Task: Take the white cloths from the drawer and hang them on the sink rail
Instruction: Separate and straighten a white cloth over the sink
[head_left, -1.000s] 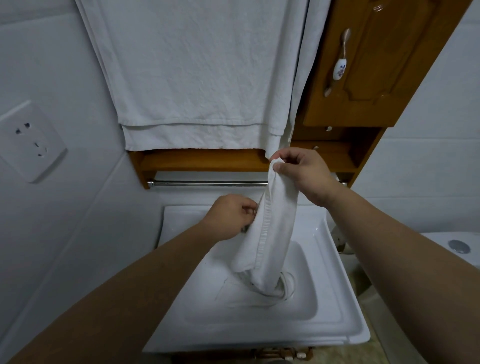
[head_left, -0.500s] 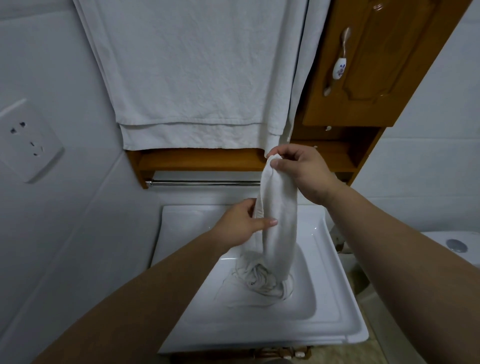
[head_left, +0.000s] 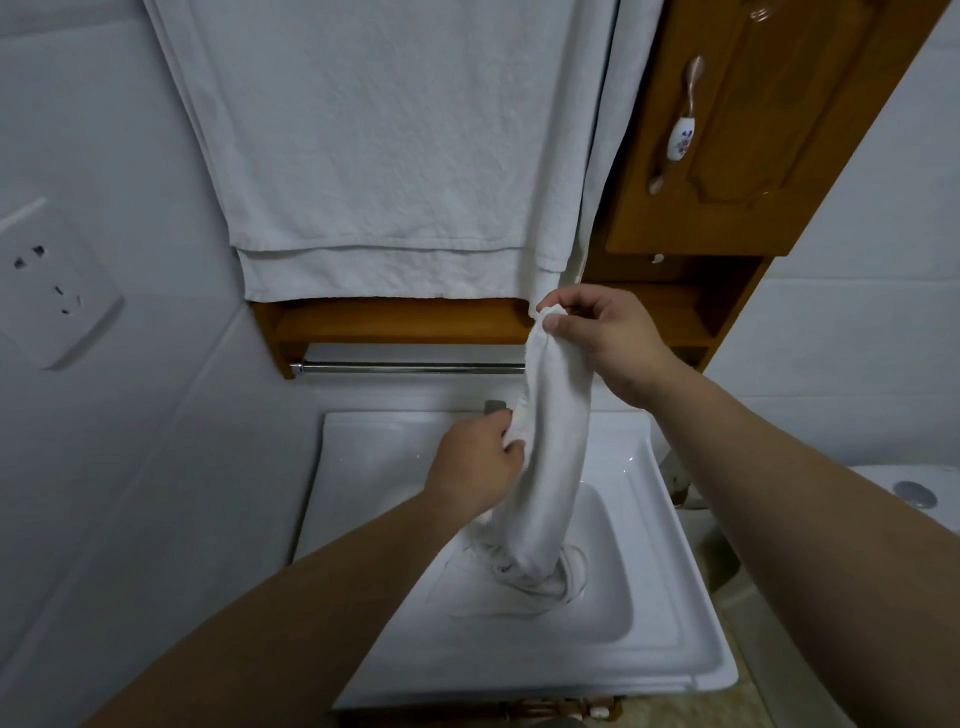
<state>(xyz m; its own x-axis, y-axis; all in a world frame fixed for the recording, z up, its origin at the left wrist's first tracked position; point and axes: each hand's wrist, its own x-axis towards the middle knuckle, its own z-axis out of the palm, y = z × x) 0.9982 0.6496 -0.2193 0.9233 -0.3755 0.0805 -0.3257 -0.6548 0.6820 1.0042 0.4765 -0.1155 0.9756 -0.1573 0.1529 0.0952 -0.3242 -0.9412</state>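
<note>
cloth (head_left: 553, 457) in my hands: soft white terry, matt, nubbly | hung towels (head_left: 395, 156): same rough white weave, creased | sink (head_left: 670, 613): glossy white, smooth, catching glare | rail (head_left: 410, 368): polished metal | shelf (head_left: 400, 325) and cabinet (head_left: 753, 130): varnished brown wood | wall (head_left: 130, 441): smooth pale tile

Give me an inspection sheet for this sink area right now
Surface: white sink, cloth's lower end bunched in the basin.
Job's things: white cloth held stretched upright; rail bare where visible.
Clutter: nothing seen.
Hands: right hand pinches the cloth's top; left hand grips its side edge.
Cables: nothing seen.
Surroundings: large towels hanging above, wooden cabinet, wall socket.
</note>
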